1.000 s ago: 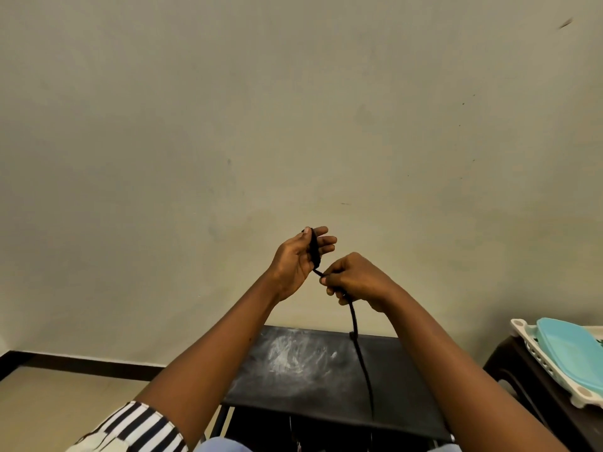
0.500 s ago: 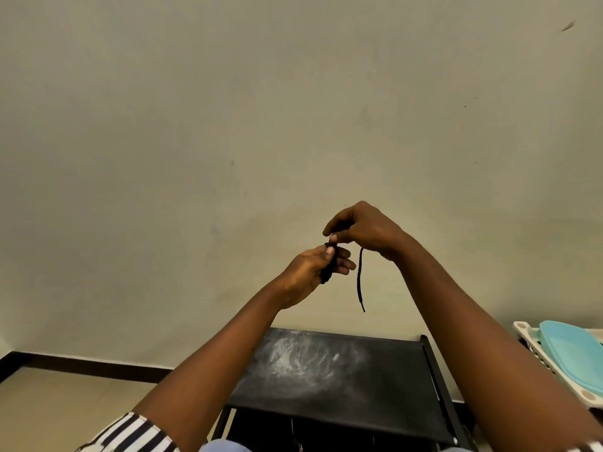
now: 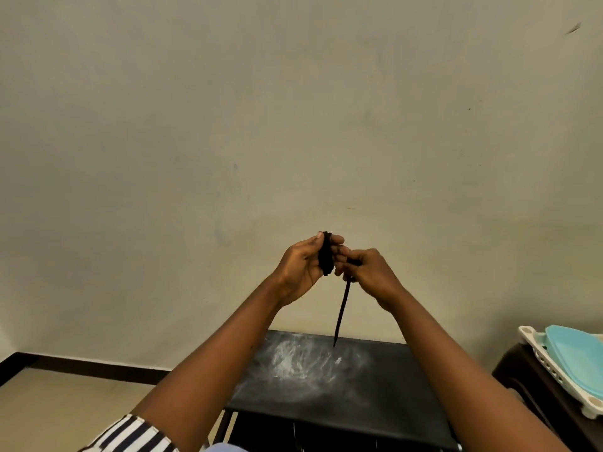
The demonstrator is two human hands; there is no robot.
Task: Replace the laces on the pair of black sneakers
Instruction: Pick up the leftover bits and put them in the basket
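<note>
Lace (image 3: 325, 256) between hands, unmarked.

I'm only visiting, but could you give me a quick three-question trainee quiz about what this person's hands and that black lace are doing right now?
1. True or false: the left hand holds a wound bundle of black lace.
2. Which hand pinches the lace just above its loose tail? A. left B. right C. neither
3. Fill in: the tail's tip hangs in front of the far edge of the black ____.

Key: 1 true. 2 B, the right hand. 3 table, scuffed with white marks; whether the tip touches it cannot be told.
</note>
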